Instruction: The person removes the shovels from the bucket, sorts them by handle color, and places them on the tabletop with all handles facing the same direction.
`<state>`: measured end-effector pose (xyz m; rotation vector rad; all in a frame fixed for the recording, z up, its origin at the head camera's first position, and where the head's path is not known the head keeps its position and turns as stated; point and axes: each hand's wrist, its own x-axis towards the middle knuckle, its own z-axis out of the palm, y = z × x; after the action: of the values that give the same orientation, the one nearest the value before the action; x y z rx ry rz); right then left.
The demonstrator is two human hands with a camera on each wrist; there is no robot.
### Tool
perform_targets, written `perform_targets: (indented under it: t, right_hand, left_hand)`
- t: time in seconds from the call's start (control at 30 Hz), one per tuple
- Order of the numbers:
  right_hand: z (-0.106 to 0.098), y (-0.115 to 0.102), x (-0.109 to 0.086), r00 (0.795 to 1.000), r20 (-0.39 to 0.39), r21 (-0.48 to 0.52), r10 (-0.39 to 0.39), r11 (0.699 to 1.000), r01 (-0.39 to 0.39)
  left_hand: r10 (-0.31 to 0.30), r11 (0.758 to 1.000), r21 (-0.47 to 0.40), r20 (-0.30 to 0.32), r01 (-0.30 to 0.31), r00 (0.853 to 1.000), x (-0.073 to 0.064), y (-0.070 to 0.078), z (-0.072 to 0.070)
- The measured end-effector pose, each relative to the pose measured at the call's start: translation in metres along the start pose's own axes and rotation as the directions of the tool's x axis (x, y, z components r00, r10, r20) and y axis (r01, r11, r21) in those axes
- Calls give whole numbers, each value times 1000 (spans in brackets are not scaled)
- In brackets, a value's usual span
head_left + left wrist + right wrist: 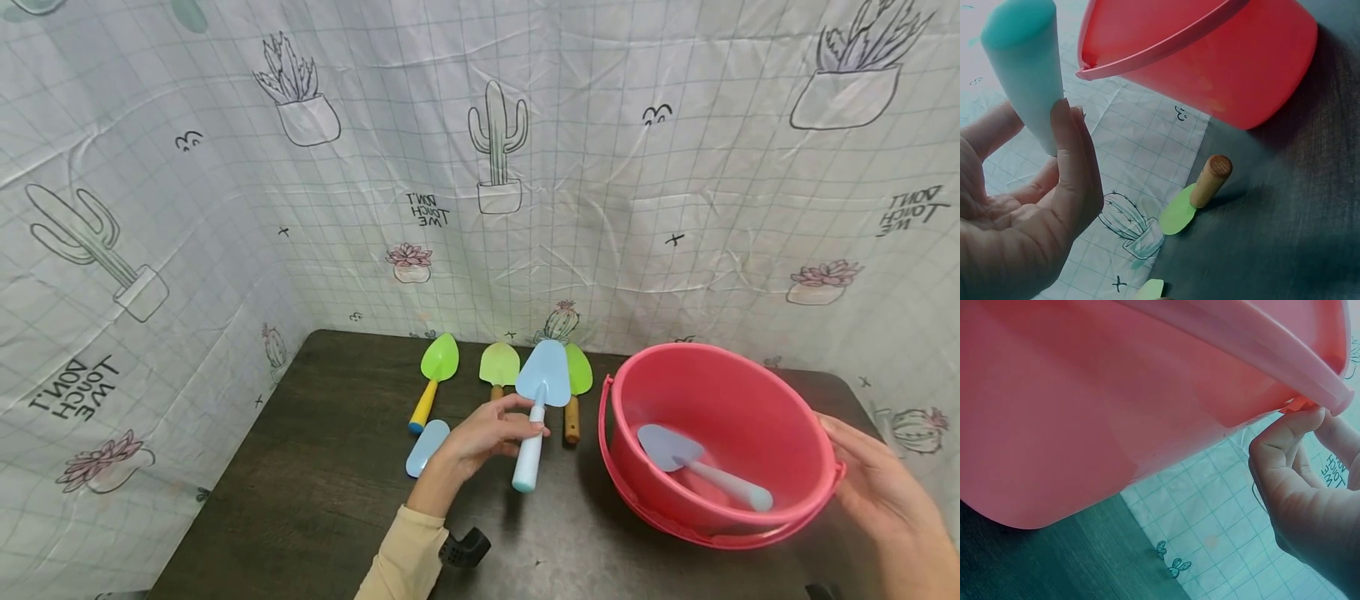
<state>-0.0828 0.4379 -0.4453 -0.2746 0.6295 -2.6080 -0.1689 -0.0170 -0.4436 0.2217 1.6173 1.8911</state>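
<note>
My left hand (483, 437) pinches a light blue trowel (546, 375) by its white handle, blade upward, above the table. In the left wrist view, the handle's teal end (1019, 25) points up past the thumb and fingers. A red bucket (720, 392) stands on the right, its bail hanging down along the near side. Inside it lies a second trowel (667, 448) with a pale blue-grey blade and whitish handle. At the bucket's right side, my right hand (885, 483) grips the rim; in the right wrist view, thumb and fingers pinch beside the bail joint.
Along the back of the dark table (300, 467) lie a green trowel with yellow handle (439, 358), a pale green one (499, 365) and a green one with wooden handle (572, 417). A light blue scoop (427, 448) sits near my left forearm. Printed cloth (600, 208) hangs behind.
</note>
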Motion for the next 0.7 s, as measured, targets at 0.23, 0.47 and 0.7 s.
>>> perform_targets:
  t: [0.23, 0.47, 0.7]
  right_hand:
    - [-1, 0, -2, 998, -62, -41, -27, 999, 24]
    - [-3, 1, -3, 998, -54, -36, -34, 999, 32]
    - [-1, 1, -2, 997, -74, -26, -24, 999, 23]
  left_hand:
    - [-18, 998, 56, -56, 21, 998, -5, -10, -1]
    - [-28, 999, 39, -81, 31, 996, -11, -26, -3]
    - [-33, 998, 51, -99, 38, 995, -16, -36, -4]
